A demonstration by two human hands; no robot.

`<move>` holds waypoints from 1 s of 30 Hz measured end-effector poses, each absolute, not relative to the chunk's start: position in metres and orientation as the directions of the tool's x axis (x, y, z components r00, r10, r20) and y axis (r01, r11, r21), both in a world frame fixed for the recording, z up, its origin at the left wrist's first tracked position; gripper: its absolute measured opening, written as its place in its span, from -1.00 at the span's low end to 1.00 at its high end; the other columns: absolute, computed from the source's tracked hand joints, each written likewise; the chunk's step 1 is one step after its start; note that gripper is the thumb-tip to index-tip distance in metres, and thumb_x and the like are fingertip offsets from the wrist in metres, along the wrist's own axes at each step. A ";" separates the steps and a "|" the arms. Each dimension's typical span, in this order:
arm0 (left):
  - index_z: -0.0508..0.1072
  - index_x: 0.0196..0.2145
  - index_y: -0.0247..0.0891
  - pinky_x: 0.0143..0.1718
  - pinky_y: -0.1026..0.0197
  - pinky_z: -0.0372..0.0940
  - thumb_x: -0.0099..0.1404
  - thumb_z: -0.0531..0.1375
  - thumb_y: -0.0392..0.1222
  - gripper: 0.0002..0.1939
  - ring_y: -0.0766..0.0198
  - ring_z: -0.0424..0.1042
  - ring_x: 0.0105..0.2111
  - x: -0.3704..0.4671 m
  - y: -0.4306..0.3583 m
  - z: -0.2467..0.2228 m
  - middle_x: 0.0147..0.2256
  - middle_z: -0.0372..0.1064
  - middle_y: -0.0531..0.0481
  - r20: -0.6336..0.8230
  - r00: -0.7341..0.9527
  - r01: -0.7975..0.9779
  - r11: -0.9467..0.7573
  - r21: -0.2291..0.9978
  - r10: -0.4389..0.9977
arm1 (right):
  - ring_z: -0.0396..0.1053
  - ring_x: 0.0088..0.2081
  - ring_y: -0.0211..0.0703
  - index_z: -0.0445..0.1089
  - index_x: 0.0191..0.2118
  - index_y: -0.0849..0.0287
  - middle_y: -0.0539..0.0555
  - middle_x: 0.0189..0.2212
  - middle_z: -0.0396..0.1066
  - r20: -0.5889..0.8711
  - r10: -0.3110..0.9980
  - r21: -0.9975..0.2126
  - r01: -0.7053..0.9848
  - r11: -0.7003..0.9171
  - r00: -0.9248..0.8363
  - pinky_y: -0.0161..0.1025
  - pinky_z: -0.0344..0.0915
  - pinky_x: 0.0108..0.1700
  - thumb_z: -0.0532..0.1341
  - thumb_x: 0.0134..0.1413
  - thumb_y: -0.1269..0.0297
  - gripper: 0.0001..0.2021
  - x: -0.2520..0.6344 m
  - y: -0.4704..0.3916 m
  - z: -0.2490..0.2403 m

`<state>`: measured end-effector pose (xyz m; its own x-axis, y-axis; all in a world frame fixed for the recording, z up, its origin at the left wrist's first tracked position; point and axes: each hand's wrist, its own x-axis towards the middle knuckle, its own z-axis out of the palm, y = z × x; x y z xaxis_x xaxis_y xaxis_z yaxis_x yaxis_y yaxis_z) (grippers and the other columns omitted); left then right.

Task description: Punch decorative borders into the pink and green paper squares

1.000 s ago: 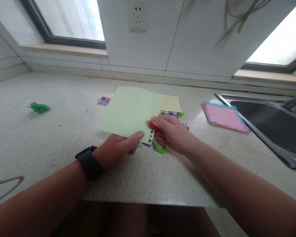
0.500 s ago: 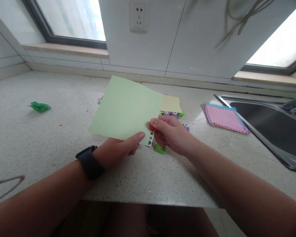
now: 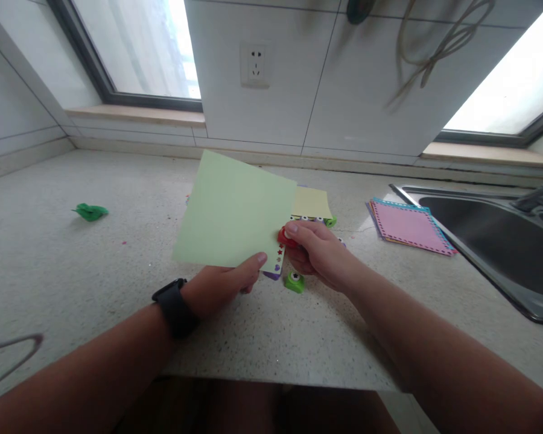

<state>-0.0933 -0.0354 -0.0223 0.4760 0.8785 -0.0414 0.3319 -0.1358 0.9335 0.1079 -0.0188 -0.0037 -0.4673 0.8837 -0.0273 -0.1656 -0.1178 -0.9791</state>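
Note:
A pale green sheet of paper [image 3: 235, 211] is held up at a tilt by my left hand [image 3: 230, 277], thumb on top at its lower edge and the other fingers underneath. My right hand [image 3: 319, 250] is closed around a red craft punch [image 3: 286, 237] at the sheet's right edge. Small star, flower and heart shapes run along that edge below the punch. A green craft punch [image 3: 295, 281] with a white star-marked button lies on the counter just below my right hand. Part of a purple punch [image 3: 273, 275] shows under the sheet's lower corner.
Behind my right hand, a yellowish paper [image 3: 314, 202] lies over more punches, partly hidden. A stack of coloured sheets with punched borders, pink on top [image 3: 411, 226], rests beside the steel sink [image 3: 493, 283]. Crumpled green material [image 3: 89, 211] sits on the counter [image 3: 117, 289] at left.
The camera view has tilted up slightly, so everything sits lower. My right thumb has shifted on the red punch, showing more of it. More of the green punch is visible.

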 end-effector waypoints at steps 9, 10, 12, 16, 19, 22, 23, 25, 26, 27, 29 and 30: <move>0.15 -0.68 -0.16 -0.33 0.17 0.27 0.37 -0.02 0.16 -0.46 0.29 0.19 -0.58 -0.092 -0.035 -0.023 -0.65 0.15 0.11 -0.041 0.463 0.335 -0.132 0.933 0.886 | -0.18 -0.68 -0.42 0.15 -0.49 0.12 -0.20 -0.69 -0.07 -0.055 0.874 -0.971 -0.178 -0.159 -0.482 -0.40 -0.24 -0.67 0.19 0.23 0.05 -0.64 0.108 -0.018 -0.007; 0.15 -0.68 -0.16 -0.33 0.17 0.26 0.37 -0.02 0.16 -0.46 0.29 0.19 -0.58 -0.092 -0.035 -0.023 -0.65 0.14 0.11 -0.038 0.466 0.330 -0.134 0.934 0.884 | -0.18 -0.68 -0.42 0.15 -0.49 0.13 -0.20 -0.69 -0.06 -0.056 0.875 -0.971 -0.178 -0.160 -0.480 -0.40 -0.24 -0.67 0.20 0.23 0.06 -0.64 0.108 -0.018 -0.007; 0.15 -0.67 -0.16 -0.33 0.17 0.25 0.37 -0.02 0.16 -0.47 0.29 0.19 -0.58 -0.093 -0.035 -0.023 -0.65 0.14 0.11 -0.038 0.468 0.325 -0.133 0.936 0.883 | -0.17 -0.68 -0.42 0.16 -0.49 0.13 -0.20 -0.69 -0.05 -0.057 0.875 -0.972 -0.175 -0.159 -0.480 -0.40 -0.23 -0.68 0.21 0.23 0.07 -0.64 0.108 -0.018 -0.008; 0.15 -0.68 -0.16 -0.32 0.16 0.24 0.36 -0.02 0.16 -0.46 0.28 0.19 -0.57 -0.093 -0.036 -0.023 -0.65 0.14 0.11 -0.054 0.462 0.341 -0.121 0.932 0.885 | -0.16 -0.69 -0.42 0.20 -0.49 0.14 -0.20 -0.71 -0.04 -0.061 0.879 -0.977 -0.153 -0.150 -0.473 -0.41 -0.22 -0.68 0.22 0.22 0.07 -0.65 0.107 -0.018 -0.009; 0.16 -0.69 -0.16 -0.31 0.16 0.23 0.37 -0.01 0.16 -0.46 0.28 0.19 -0.57 -0.093 -0.036 -0.022 -0.65 0.14 0.11 -0.066 0.456 0.351 -0.112 0.930 0.888 | -0.15 -0.69 -0.41 0.19 -0.49 0.14 -0.21 -0.72 -0.03 -0.060 0.883 -0.982 -0.133 -0.136 -0.465 -0.41 -0.20 -0.68 0.23 0.21 0.06 -0.65 0.106 -0.019 -0.009; 0.16 -0.69 -0.16 -0.32 0.16 0.23 0.36 -0.01 0.15 -0.46 0.27 0.18 -0.57 -0.093 -0.037 -0.021 -0.65 0.14 0.11 -0.072 0.452 0.355 -0.105 0.929 0.889 | -0.14 -0.69 -0.41 0.19 -0.49 0.14 -0.20 -0.72 -0.02 -0.048 0.882 -0.985 -0.124 -0.120 -0.469 -0.41 -0.19 -0.68 0.22 0.21 0.06 -0.64 0.105 -0.019 -0.009; 0.16 -0.69 -0.15 -0.33 0.16 0.23 0.36 0.00 0.14 -0.47 0.27 0.18 -0.57 -0.092 -0.037 -0.021 -0.65 0.14 0.11 -0.071 0.451 0.351 -0.104 0.931 0.890 | -0.14 -0.69 -0.41 0.19 -0.50 0.14 -0.21 -0.72 -0.02 -0.043 0.882 -0.986 -0.123 -0.113 -0.469 -0.41 -0.19 -0.68 0.22 0.21 0.06 -0.64 0.105 -0.019 -0.009; 0.16 -0.69 -0.15 -0.34 0.16 0.23 0.36 0.00 0.14 -0.47 0.28 0.18 -0.57 -0.092 -0.037 -0.021 -0.66 0.14 0.11 -0.066 0.451 0.338 -0.102 0.936 0.890 | -0.13 -0.69 -0.42 0.18 -0.50 0.14 -0.20 -0.72 -0.01 -0.033 0.881 -0.988 -0.119 -0.101 -0.471 -0.41 -0.17 -0.68 0.23 0.21 0.05 -0.63 0.106 -0.019 -0.010; 0.16 -0.69 -0.15 -0.34 0.16 0.23 0.36 0.01 0.13 -0.47 0.28 0.18 -0.58 -0.092 -0.037 -0.021 -0.66 0.14 0.12 -0.063 0.452 0.331 -0.102 0.938 0.890 | -0.12 -0.69 -0.42 0.18 -0.51 0.14 -0.20 -0.72 0.00 -0.029 0.881 -0.989 -0.116 -0.095 -0.472 -0.41 -0.16 -0.68 0.23 0.21 0.05 -0.62 0.106 -0.019 -0.010; 0.16 -0.68 -0.15 -0.33 0.16 0.23 0.36 0.01 0.13 -0.48 0.28 0.18 -0.58 -0.092 -0.037 -0.021 -0.66 0.14 0.12 -0.060 0.451 0.327 -0.102 0.940 0.890 | -0.11 -0.69 -0.42 0.18 -0.51 0.14 -0.20 -0.72 0.00 -0.025 0.881 -0.989 -0.115 -0.090 -0.473 -0.41 -0.15 -0.67 0.23 0.21 0.05 -0.62 0.106 -0.019 -0.010; 0.16 -0.68 -0.16 -0.33 0.16 0.23 0.36 0.02 0.12 -0.48 0.29 0.18 -0.58 -0.092 -0.037 -0.022 -0.66 0.14 0.12 -0.060 0.447 0.324 -0.099 0.941 0.893 | -0.11 -0.69 -0.42 0.18 -0.51 0.14 -0.20 -0.72 0.00 -0.019 0.880 -0.990 -0.115 -0.084 -0.475 -0.41 -0.16 -0.68 0.23 0.21 0.04 -0.62 0.106 -0.019 -0.011; 0.17 -0.68 -0.16 -0.33 0.16 0.23 0.36 0.02 0.12 -0.49 0.29 0.18 -0.58 -0.092 -0.037 -0.022 -0.66 0.14 0.12 -0.062 0.444 0.325 -0.097 0.941 0.894 | -0.12 -0.69 -0.43 0.18 -0.50 0.14 -0.20 -0.72 0.00 -0.015 0.881 -0.990 -0.117 -0.080 -0.474 -0.41 -0.16 -0.68 0.23 0.21 0.04 -0.62 0.106 -0.019 -0.011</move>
<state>-0.0916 -0.0366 -0.0222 0.4438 0.8940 -0.0616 0.3252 -0.0966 0.9407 0.1057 -0.0186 -0.0114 -0.4736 0.8806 -0.0155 -0.1168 -0.0802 -0.9899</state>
